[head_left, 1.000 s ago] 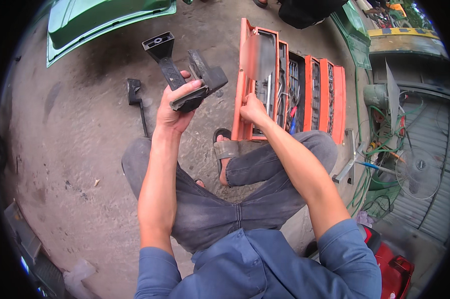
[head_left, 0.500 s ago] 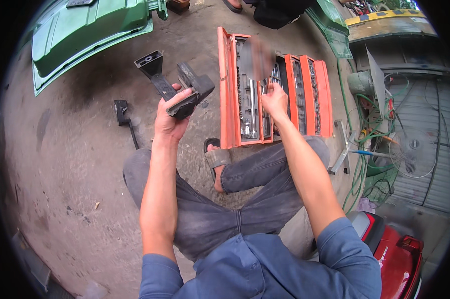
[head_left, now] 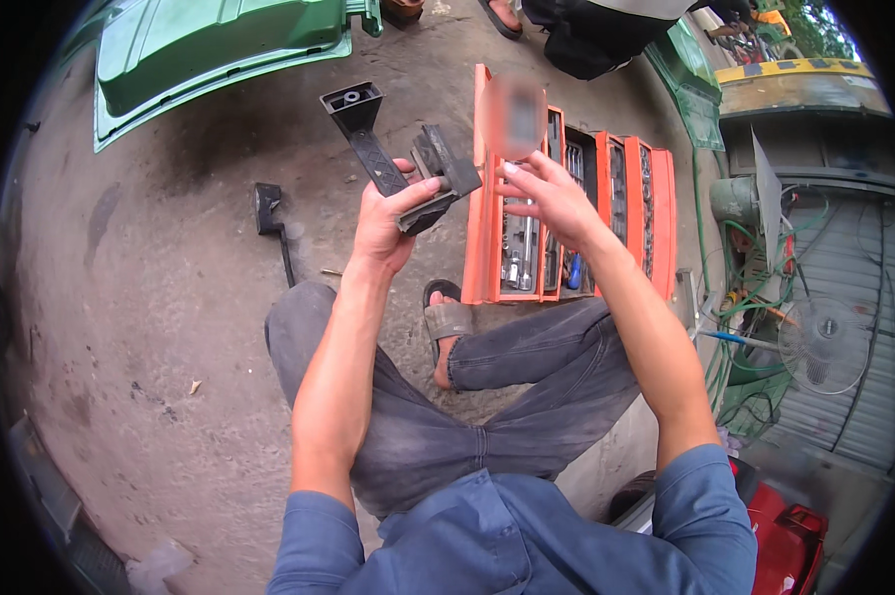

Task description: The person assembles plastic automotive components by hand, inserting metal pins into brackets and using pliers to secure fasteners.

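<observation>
My left hand [head_left: 388,220] is closed around a black bracket-like part [head_left: 447,164], which has a blocky, grooved body and an arm with a flared, cup-shaped end. It is held up in the air left of an orange cantilever toolbox [head_left: 482,238] standing unfolded on the floor. Over the box's left trays hovers my right hand [head_left: 559,203], its fingers stretched and apart, and I see nothing between them. Sockets and chrome bars [head_left: 525,243] lie in the tray below it. A blue-handled tool [head_left: 574,271] rests in the middle compartment.
Another black part with a thin arm [head_left: 269,210] lies on the concrete floor at left. Large green panels [head_left: 220,59] stand at upper left. Another person's foot [head_left: 504,15] is at the top. Green hoses [head_left: 740,297] and a fan [head_left: 822,342] are at right.
My right hand has lifted out of the toolbox trays and its fingers have spread. The left hand still holds the black part. The whole view has shifted a little.
</observation>
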Tool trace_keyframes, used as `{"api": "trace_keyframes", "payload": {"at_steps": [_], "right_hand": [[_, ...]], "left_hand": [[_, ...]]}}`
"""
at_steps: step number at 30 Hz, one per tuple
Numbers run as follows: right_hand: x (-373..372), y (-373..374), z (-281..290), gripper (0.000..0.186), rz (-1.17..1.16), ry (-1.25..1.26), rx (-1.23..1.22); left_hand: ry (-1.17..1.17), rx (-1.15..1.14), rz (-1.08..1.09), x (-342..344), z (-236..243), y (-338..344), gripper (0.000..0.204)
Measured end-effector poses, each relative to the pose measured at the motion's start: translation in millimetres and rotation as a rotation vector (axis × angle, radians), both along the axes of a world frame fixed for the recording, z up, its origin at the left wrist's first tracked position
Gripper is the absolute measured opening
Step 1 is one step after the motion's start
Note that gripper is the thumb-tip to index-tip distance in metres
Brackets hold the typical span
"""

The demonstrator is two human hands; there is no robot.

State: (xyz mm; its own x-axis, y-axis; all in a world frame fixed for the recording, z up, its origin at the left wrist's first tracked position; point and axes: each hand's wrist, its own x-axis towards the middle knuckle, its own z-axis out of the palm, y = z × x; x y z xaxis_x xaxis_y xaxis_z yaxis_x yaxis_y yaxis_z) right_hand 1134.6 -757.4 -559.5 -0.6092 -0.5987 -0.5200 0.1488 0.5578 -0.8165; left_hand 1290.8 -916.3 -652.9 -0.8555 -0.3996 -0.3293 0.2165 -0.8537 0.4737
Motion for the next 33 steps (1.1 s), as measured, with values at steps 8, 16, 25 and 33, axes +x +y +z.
{"api": "trace_keyframes", "payload": {"at_steps": [8, 16, 25, 33], "right_hand": [[26, -32, 11, 0.056, -0.034, -0.363, -0.129], [26, -43, 55, 0.045, 0.059, 0.178, -0.091], [5, -22, 44, 0.044, 0.099, -0.521, -0.413], [-7, -10, 28, 0.056, -0.019, -0.792, -0.514]], "left_hand": [[0.104, -0.048, -0.077, -7, 4, 12, 0.037], [-0.239, 0.265, 0.215, 1, -2, -26, 0.028], [-0.494, 0.155, 0.246, -2, -21, -21, 0.06], [-0.389, 0.015, 0.301, 6, -29, -27, 0.063]]}}
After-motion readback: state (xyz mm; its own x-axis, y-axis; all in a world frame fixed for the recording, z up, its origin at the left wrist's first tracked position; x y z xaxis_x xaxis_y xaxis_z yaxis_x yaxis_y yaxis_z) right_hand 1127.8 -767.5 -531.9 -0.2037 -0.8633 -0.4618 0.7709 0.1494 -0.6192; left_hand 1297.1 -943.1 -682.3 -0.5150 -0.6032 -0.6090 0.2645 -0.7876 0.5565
